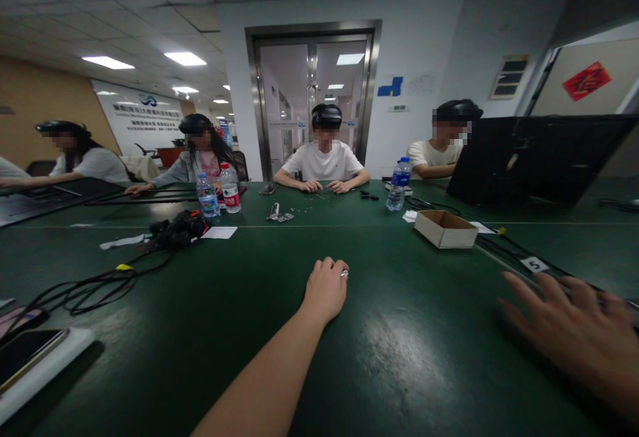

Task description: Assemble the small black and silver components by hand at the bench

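Note:
My left hand [327, 289] rests back up on the green table [239, 337], its fingers curled down. A small silvery ring-like piece [344, 273] shows at the index finger; anything under the palm is hidden. Off to the right, my right hand [574, 330] hovers palm down, slightly blurred, with its fingers spread and nothing visible in them. Just beyond the right hand are black cables and a white label with the number 5 [534, 264]. An open cardboard box [445, 231] stands between and beyond the two hands.
Water bottles [399, 184] stand farther back, with small metallic bits [284, 216] near the middle. Looped black cables [100, 291] and a phone on a white block [54, 367] lie left. A black monitor [529, 157] stands right. Several people wearing headsets sit around the table.

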{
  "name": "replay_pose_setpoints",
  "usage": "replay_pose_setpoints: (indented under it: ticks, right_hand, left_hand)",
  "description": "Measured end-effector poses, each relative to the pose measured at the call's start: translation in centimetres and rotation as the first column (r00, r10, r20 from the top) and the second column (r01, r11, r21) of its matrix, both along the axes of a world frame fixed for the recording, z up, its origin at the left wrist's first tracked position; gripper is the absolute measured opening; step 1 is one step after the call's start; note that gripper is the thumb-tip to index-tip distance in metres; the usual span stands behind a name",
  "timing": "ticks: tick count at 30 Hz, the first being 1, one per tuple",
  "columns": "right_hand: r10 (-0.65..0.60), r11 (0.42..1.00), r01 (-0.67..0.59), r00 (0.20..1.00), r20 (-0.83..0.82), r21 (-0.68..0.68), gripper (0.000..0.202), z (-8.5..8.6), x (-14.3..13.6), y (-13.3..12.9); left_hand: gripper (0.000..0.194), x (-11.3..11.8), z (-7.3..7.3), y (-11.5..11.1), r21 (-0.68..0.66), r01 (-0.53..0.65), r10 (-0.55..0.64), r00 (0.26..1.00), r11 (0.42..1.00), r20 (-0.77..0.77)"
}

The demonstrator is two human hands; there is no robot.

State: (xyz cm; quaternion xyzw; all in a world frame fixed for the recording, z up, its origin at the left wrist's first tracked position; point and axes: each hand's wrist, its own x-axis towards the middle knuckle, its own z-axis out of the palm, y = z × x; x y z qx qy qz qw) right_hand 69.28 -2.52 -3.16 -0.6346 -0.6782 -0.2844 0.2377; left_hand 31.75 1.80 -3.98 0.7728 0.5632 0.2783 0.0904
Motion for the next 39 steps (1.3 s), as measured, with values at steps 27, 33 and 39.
replay_pose_setpoints:
  ticks: [27, 33, 39]
  right_hand:
    - [0.113, 0.685, -0.726, 0.033, -0.993, 0.054, 0.025, -1.9, -28.1, 6.1]
    - [0.193, 0.67, -0.742, 0.156, -0.969, 0.014, 0.02, -2.1, -27.3, 7.1]
    - [0.127, 0.683, -0.73, 0.147, -0.981, -0.021, 0.023, -1.8, -26.4, 7.6]
  left_hand:
    - [0.017, 0.9, -0.8, 2.2, -0.142, 0.093, 0.11, 0.284, 0.986, 0.952]
    - [0.018, -0.7, -1.0, 3.1, -0.101, 0.016, 0.095, 0.239, 0.995, 0.966]
    - [0.031, -2.9, -1.3, 4.0, -0.203, 0.078, 0.19, 0.146, 0.976, 0.971]
